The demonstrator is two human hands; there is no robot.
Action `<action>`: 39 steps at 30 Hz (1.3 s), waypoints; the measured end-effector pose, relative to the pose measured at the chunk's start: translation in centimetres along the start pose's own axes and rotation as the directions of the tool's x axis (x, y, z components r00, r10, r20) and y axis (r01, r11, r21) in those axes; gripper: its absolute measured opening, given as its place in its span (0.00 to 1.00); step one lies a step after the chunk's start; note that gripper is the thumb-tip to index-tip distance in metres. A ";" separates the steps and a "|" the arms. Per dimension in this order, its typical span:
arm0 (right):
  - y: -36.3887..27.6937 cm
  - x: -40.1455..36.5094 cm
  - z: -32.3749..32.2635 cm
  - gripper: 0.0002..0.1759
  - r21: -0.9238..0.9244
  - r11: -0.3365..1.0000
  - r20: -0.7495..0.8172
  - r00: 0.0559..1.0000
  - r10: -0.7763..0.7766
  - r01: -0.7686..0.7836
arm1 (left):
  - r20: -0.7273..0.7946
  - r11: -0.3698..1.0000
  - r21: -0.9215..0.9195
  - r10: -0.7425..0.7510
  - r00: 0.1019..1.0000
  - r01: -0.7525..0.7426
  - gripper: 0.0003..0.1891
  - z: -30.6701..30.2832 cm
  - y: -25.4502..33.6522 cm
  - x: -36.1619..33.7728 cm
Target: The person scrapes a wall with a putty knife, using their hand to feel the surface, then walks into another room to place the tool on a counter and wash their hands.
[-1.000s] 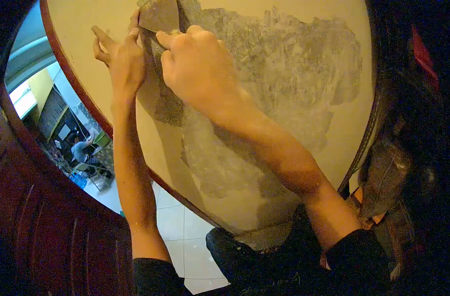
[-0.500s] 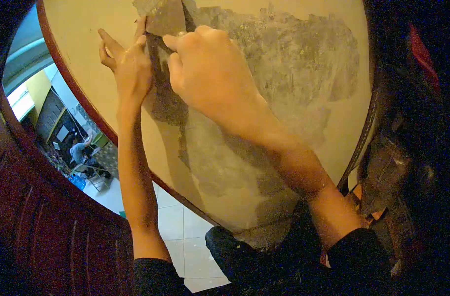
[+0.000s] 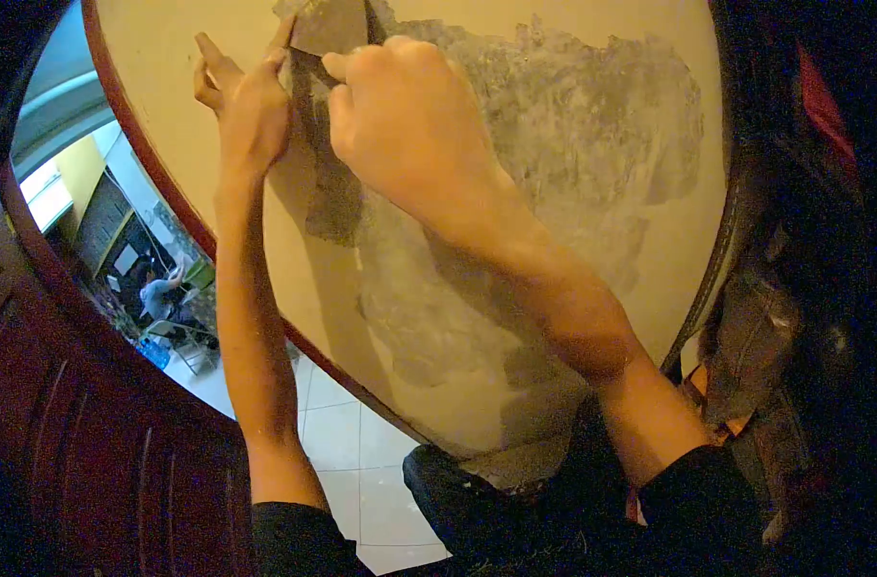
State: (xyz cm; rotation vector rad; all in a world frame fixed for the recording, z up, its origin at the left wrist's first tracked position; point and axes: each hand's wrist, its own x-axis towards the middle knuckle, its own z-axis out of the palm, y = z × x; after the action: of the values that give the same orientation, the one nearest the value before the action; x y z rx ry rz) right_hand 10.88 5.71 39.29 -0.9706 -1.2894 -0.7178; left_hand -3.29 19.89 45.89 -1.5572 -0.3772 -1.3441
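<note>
Two bare hands [image 3: 255, 115] are up near the top of what we see, both at work on a big cream surface [image 3: 164, 72]. The right hand [image 3: 414, 125] is curled tight into a fist around a flat scraper [image 3: 332, 29]. We can't see its handle well, because the fist hides most of it, but the wide, dull blade sticks out past the fingers, up and to the left. The blade lies over the cream surface, by the top left part of a big, blotchy gray patch [image 3: 592, 125].

The left hand is just beside it with its fingers spread apart. One finger points up along the left edge of the blade (we can't tell how hard it pushes, if it pushes at all).

A red-brown rim [image 3: 150, 154] runs down the left side of the cream surface. Past it, far off, we spot a person in a blue top [image 3: 157, 296] near a folding chair [image 3: 193, 356]. Lower down we see pale floor tiles [image 3: 332, 433], and a dark red panel [image 3: 82, 433] with grooves fills the bottom left.
</note>
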 end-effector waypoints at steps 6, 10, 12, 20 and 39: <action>1.6 -1.6 0.7 0.15 0.091 0.995 0.016 0.999 -0.034 0.033 | 0.254 0.999 0.025 0.039 0.966 -0.047 0.24 -3.1 2.5 0.0; 1.2 -1.1 0.9 0.15 0.069 0.998 0.007 1.000 -0.016 0.015 | 0.264 0.992 0.094 0.058 0.963 -0.086 0.24 -2.7 2.0 0.1; 1.3 -1.4 0.3 0.16 0.086 0.996 0.018 1.000 -0.019 0.017 | 0.283 0.988 0.119 0.064 0.957 -0.102 0.24 -2.2 1.8 -0.4; 0.5 -0.2 3.1 0.15 0.025 1.000 0.038 0.999 -0.020 0.019 | 0.091 0.996 0.090 -0.006 0.996 -0.003 0.27 -0.3 -1.1 -0.2; 0.5 -2.0 1.3 0.16 0.067 0.996 -0.007 0.998 -0.061 0.061 | 0.220 0.999 -0.019 -0.024 0.975 0.028 0.28 -4.2 2.5 -2.5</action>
State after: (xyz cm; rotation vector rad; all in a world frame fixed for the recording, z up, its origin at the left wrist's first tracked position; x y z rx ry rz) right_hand 10.39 6.92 37.23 -0.8777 -1.3352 -0.7189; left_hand -4.62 16.24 42.00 -1.7306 -0.5224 -1.2019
